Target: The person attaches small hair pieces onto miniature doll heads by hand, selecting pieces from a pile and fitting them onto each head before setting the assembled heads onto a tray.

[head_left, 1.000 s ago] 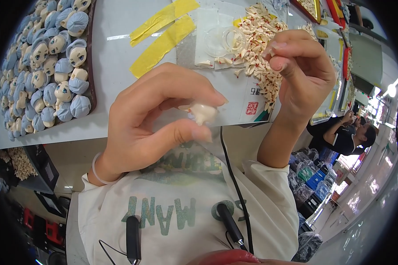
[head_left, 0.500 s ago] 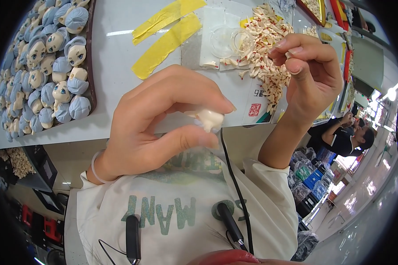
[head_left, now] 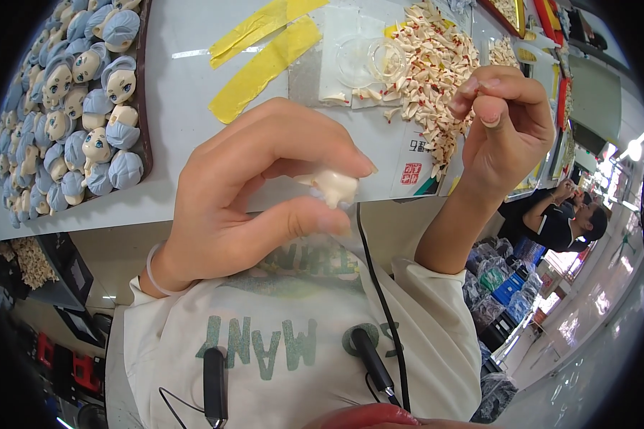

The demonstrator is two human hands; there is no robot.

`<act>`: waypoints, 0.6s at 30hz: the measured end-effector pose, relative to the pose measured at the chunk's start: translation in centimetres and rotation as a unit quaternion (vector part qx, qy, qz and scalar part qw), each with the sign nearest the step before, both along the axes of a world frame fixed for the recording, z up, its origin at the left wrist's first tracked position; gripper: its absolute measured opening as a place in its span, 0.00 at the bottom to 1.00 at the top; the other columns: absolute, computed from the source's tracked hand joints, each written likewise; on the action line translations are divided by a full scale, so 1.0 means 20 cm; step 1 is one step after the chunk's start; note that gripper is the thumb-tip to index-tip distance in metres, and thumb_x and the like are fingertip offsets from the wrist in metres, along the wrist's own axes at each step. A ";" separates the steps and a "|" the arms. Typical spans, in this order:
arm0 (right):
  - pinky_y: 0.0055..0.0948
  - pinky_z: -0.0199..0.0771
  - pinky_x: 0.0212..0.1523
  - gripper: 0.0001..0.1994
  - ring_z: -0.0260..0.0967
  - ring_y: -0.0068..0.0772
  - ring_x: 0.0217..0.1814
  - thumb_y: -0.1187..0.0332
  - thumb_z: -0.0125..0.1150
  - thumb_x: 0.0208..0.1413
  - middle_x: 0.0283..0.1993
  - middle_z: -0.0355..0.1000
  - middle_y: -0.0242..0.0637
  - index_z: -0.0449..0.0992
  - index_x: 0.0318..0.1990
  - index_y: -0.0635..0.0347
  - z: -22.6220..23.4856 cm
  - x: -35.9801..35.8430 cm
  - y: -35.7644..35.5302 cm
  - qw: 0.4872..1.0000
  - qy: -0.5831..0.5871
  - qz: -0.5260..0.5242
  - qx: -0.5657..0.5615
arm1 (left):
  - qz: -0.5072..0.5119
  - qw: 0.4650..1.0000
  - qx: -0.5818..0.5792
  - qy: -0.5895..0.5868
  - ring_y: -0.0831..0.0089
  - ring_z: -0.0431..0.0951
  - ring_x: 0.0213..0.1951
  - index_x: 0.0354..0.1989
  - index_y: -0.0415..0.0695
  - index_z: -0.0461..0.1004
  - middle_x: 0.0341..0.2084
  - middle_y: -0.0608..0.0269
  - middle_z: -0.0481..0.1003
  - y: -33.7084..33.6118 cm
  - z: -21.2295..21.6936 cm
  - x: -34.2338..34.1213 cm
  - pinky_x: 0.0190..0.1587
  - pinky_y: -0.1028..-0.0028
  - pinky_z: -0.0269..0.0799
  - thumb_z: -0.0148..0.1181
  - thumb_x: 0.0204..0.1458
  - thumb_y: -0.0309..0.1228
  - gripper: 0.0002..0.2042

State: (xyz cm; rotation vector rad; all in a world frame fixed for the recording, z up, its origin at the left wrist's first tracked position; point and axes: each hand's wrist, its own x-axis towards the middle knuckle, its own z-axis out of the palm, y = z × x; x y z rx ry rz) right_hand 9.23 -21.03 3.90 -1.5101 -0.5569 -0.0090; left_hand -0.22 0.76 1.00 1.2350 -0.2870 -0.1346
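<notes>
My left hand point(head_left: 254, 189) is curled at the near edge of the table. Its thumb and fingers close round a small, glossy cream doll part point(head_left: 336, 187), which has a pale bluish bit low on its side; the fingers hide some of it. To the right, my right hand point(head_left: 504, 125) is raised by a heap of small cream pointed pieces with red tips point(head_left: 429, 93). Thumb and forefinger are pinched together there, and whatever lies between them is hidden.
On the left a dark-rimmed tray point(head_left: 148, 100) holds many doll heads with blue hair. Yellow tape strips point(head_left: 265, 71) are stuck on the table. A clear round dish point(head_left: 358, 63) stands beside the heap. Another person point(head_left: 562, 218) sits at the far right.
My right hand's fingers have rolled inward, and the small cream piece seen between them before is now hidden. The left hand keeps its hold, almost unmoved.
</notes>
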 end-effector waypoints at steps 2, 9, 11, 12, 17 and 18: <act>0.20 0.71 0.26 0.09 0.68 0.29 0.24 0.78 0.62 0.41 0.27 0.69 0.45 0.70 0.30 0.73 0.00 -0.01 0.05 1.000 -0.011 -0.023 -0.011 | 0.007 1.000 -0.005 -0.006 0.68 0.71 0.32 0.34 0.35 0.69 0.32 0.53 0.66 0.00 -0.01 0.00 0.35 0.74 0.69 0.63 0.39 0.29 0.15; 0.20 0.71 0.30 0.08 0.68 0.28 0.27 0.82 0.61 0.38 0.28 0.69 0.42 0.70 0.28 0.73 -0.03 0.00 0.07 0.986 -0.113 -0.105 -0.068 | 0.069 0.992 -0.099 0.034 0.67 0.71 0.32 0.34 0.36 0.67 0.32 0.51 0.68 -0.05 0.00 -0.02 0.34 0.72 0.71 0.64 0.38 0.29 0.16; 0.19 0.70 0.31 0.08 0.67 0.27 0.28 0.83 0.61 0.38 0.28 0.69 0.41 0.71 0.28 0.72 -0.02 -0.01 0.09 0.988 -0.099 -0.104 -0.064 | 0.062 0.993 -0.097 0.029 0.66 0.72 0.32 0.34 0.36 0.67 0.32 0.50 0.68 -0.05 0.00 -0.01 0.34 0.72 0.71 0.64 0.37 0.28 0.16; 0.18 0.69 0.32 0.08 0.67 0.26 0.28 0.84 0.61 0.37 0.27 0.69 0.40 0.71 0.28 0.72 -0.02 -0.02 0.11 0.989 -0.086 -0.102 -0.059 | 0.056 0.994 -0.095 0.023 0.66 0.72 0.32 0.34 0.36 0.67 0.31 0.50 0.68 -0.05 0.00 -0.01 0.34 0.72 0.71 0.65 0.37 0.28 0.17; 0.20 0.67 0.35 0.09 0.66 0.28 0.32 0.82 0.62 0.37 0.30 0.69 0.43 0.71 0.30 0.71 -0.04 -0.04 0.16 0.986 -0.111 -0.054 -0.108 | 0.047 0.995 -0.084 0.020 0.65 0.72 0.32 0.34 0.36 0.67 0.31 0.50 0.68 -0.03 -0.01 -0.01 0.34 0.72 0.71 0.66 0.34 0.27 0.18; 0.20 0.67 0.35 0.09 0.66 0.28 0.33 0.83 0.62 0.37 0.30 0.69 0.43 0.71 0.30 0.72 -0.04 -0.04 0.16 0.983 -0.127 -0.049 -0.126 | 0.036 0.998 -0.058 0.011 0.65 0.72 0.31 0.34 0.35 0.68 0.31 0.50 0.68 -0.02 -0.01 0.00 0.33 0.71 0.71 0.67 0.33 0.27 0.18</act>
